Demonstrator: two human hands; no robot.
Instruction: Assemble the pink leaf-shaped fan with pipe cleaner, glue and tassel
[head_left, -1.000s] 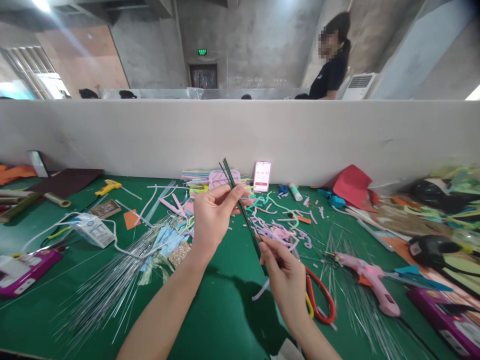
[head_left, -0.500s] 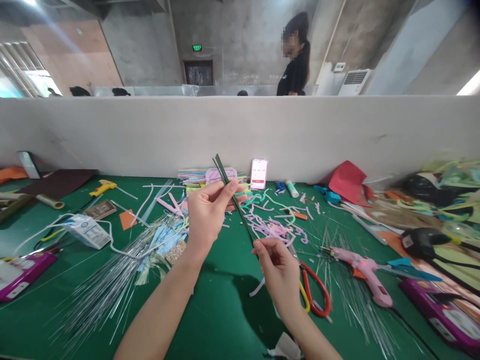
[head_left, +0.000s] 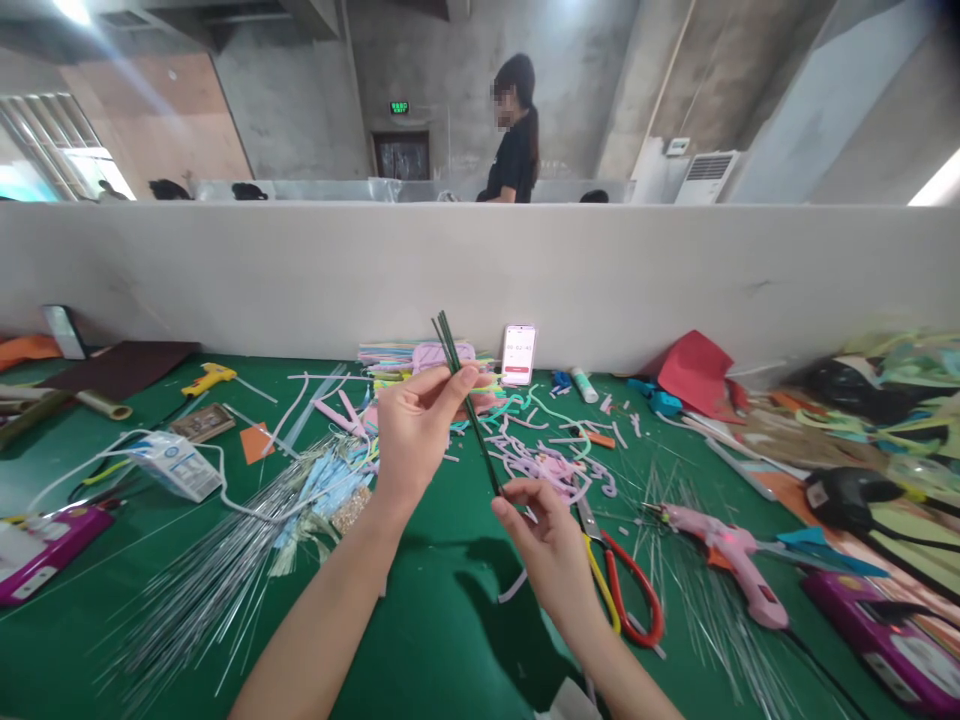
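Thin dark green stems (head_left: pixel 480 440), a small bundle like floral wires, slant across the middle of the head view above the table. My left hand (head_left: pixel 420 425) pinches them between thumb and fingers, and their upper tips fan out slightly above it. At the bundle's lower end, my right hand (head_left: pixel 547 535) has its thumb and forefinger closed on the stems. Scissors (head_left: pixel 630 590) with red and yellow handles lie beside my right wrist. Curled lilac pipe cleaner pieces (head_left: pixel 547 465) are scattered behind that hand.
A pink glue gun (head_left: pixel 735 555) and loose wires lie at right, near a purple power strip (head_left: pixel 877 640). Left stand a drink carton (head_left: pixel 176 465) and a wire bundle (head_left: pixel 202 570). A lit phone (head_left: pixel 519 355) leans on the grey partition (head_left: pixel 300 280); a person (head_left: pixel 514 140) stands beyond.
My right thumb and forefinger have shifted slightly left along with the stems' lower end. My left hand keeps its grip. The person beyond the partition has moved left.
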